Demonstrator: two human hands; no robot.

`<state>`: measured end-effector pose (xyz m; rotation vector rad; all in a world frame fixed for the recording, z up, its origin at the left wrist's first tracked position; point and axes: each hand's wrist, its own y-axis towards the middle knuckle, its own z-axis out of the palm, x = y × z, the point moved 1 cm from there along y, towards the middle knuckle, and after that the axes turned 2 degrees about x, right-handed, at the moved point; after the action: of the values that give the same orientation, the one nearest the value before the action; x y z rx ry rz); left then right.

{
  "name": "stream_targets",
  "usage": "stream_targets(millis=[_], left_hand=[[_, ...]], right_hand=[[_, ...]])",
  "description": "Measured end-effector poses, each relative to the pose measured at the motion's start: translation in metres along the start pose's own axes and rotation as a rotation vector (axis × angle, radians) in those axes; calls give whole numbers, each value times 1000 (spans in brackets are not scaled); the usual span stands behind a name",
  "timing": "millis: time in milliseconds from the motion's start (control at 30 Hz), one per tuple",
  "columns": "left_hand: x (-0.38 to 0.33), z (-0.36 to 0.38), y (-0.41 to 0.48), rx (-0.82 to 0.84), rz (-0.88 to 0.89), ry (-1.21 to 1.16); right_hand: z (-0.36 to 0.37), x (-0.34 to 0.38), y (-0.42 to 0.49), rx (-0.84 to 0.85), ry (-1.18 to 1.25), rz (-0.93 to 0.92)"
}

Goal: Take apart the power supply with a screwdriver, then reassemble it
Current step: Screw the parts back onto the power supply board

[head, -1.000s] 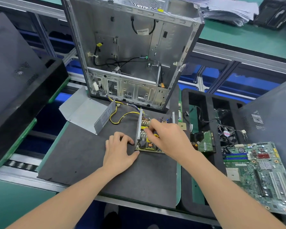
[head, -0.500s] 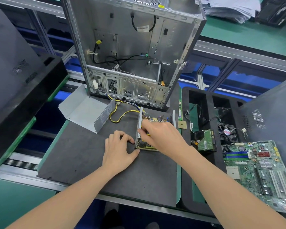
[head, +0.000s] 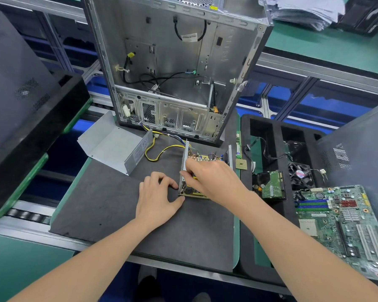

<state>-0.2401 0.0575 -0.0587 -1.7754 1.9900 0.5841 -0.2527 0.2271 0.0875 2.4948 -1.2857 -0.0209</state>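
The power supply lies open on the dark mat, its board and coils bare between two upright metal walls. Yellow and black wires run from it toward the computer case. Its grey metal cover lies off to the left. My left hand rests on the mat, with thumb and index finger touching the near left corner of the supply. My right hand reaches down into the supply, fingers curled and pinching a small yellow part by the left wall; most of that part is hidden.
An emptied computer case stands upright behind the mat. To the right, a black foam tray holds a hard drive and a fan, with a motherboard beside it. A CPU chip lies at the mat's right edge. Dark side panels flank both sides.
My right hand's fingertips have slid left inside the power supply, toward its left wall. My left hand has stayed at the near left corner.
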Motion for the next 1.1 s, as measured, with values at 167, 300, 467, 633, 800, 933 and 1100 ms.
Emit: stream_targets(millis=[167, 300, 467, 633, 800, 933, 1100], left_hand=[[1, 1, 0, 0, 2, 7], [2, 1, 0, 2, -3, 0], [1, 0, 0, 0, 2, -7], [1, 0, 0, 3, 13, 11], [-1, 2, 1, 0, 8, 18], [-2, 3, 2, 0, 5, 19], [-3, 3, 0, -12, 15, 50]], right_hand=[[-3, 1, 2, 52, -23, -19], [2, -1, 3, 203, -62, -12], [1, 2, 6, 360, -156, 0], [-7, -5, 9, 430, 106, 24], [-13, -12, 15, 565, 130, 109], [-12, -13, 22, 595, -24, 148], [-13, -8, 23, 546, -182, 136]])
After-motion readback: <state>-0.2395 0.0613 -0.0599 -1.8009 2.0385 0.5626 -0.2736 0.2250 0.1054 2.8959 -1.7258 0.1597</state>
